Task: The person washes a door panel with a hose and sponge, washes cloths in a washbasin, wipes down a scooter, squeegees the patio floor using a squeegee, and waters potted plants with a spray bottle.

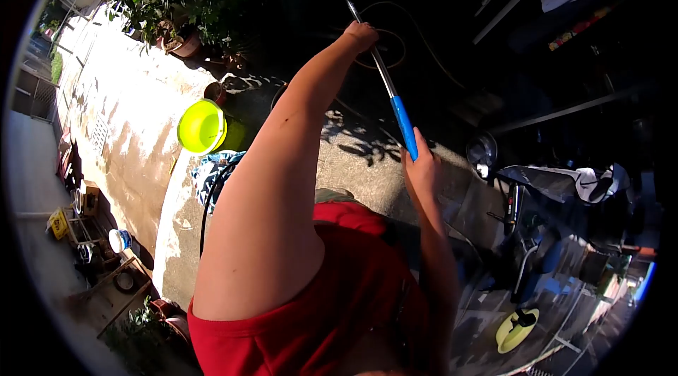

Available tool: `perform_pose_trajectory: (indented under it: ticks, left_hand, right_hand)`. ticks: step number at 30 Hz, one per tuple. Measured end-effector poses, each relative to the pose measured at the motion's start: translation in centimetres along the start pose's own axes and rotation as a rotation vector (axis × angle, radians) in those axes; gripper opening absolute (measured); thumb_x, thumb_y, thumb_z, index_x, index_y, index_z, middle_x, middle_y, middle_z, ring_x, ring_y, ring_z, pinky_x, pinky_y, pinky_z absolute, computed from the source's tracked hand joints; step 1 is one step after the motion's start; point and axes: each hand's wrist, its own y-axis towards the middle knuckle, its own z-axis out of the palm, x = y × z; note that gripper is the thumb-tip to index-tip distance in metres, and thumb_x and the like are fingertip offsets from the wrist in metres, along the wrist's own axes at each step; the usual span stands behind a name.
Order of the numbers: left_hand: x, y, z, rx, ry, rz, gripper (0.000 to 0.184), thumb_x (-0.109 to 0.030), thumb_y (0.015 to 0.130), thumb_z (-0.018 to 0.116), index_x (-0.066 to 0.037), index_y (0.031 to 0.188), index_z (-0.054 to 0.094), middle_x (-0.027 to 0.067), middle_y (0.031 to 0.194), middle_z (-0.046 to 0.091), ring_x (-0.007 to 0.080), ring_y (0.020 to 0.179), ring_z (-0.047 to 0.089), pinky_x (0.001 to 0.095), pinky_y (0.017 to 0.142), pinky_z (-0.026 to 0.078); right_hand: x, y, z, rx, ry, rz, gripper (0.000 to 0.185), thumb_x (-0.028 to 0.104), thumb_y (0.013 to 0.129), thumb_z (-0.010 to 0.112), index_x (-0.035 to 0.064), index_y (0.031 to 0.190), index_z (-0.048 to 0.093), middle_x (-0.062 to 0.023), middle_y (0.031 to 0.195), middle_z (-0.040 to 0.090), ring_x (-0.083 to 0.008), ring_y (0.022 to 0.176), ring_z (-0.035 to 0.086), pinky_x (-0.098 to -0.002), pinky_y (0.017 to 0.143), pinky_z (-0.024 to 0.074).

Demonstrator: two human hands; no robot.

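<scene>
Metal pole with long blue grip (385, 74) slants up mid-view; left hand (364, 33) farther up the bare shaft, right hand (425, 163) at the grip's near end. Round lime-green plastic basin (200, 126) left of left arm (282, 157); leafy green potted plants (159, 5) beyond it, blue-and-white cloth heap (209, 175) just this side. White-and-blue tub (121, 240) farther left, nearer. Right side: white cloth (600, 184) among dark clutter (deep shade, hard to sort); pale-yellow oval basin (508, 343) nearer, dark object (524, 319) in it.
</scene>
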Motion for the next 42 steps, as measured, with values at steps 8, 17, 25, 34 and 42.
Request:
perform_pose_trajectory:
  ticks: [8,17,25,34,42]
  left_hand:
    - [-5.6,-1.9,0.4,-0.069,-0.115,0.350,0.015,-0.021,0.077,0.068,-0.019,0.092,0.068,0.0012,0.099,0.063,0.0214,0.107,0.057,0.0401,0.094,0.040]
    - [-21.9,-0.5,6.7,0.378,-0.226,0.750,0.020,-0.031,0.080,0.063,-0.017,0.094,0.065,0.0069,0.100,0.066,0.0266,0.098,0.063,0.0410,0.082,0.048]
    - [-36.7,-5.3,8.8,0.372,-0.152,1.131,0.008,-0.015,0.078,0.061,-0.016,0.086,0.064,0.0090,0.082,0.066,0.0308,0.083,0.065,0.0449,0.067,0.051]
    - [-43.6,-17.3,6.8,0.512,-0.203,1.403,0.016,-0.019,0.076,0.065,-0.016,0.092,0.064,0.0108,0.082,0.066,0.0322,0.082,0.065,0.0460,0.067,0.049]
    - [-56.4,-30.4,9.9,0.568,-0.377,1.475,0.011,-0.019,0.074,0.065,-0.017,0.085,0.066,0.0099,0.082,0.066,0.0333,0.082,0.064,0.0463,0.069,0.049]
  right_hand:
    - [-2.9,-4.4,-5.1,-0.063,-0.058,0.059,0.049,0.028,0.079,0.072,0.0178,0.125,0.058,-0.0136,0.084,0.069,-0.0310,0.073,0.068,-0.0403,0.061,0.0534]
    - [-2.6,-14.6,-12.1,0.010,-0.138,0.312,0.041,0.018,0.083,0.068,0.0100,0.122,0.060,-0.0157,0.105,0.067,-0.0306,0.088,0.068,-0.0382,0.072,0.0531]
    - [-1.6,-23.4,-15.7,0.028,-0.030,0.750,0.038,0.012,0.084,0.068,0.0064,0.121,0.061,-0.0155,0.094,0.068,-0.0213,0.075,0.066,-0.0338,0.063,0.0493]
    - [-1.5,-36.2,-17.0,-0.111,0.091,0.873,0.041,0.010,0.074,0.074,0.0112,0.114,0.064,-0.0122,0.087,0.065,-0.0282,0.073,0.065,-0.0365,0.063,0.0492]
    - [0.3,-49.2,-20.4,-0.166,0.041,1.062,0.040,0.007,0.072,0.075,0.0084,0.112,0.065,-0.0135,0.090,0.066,-0.0306,0.075,0.065,-0.0358,0.067,0.0494]
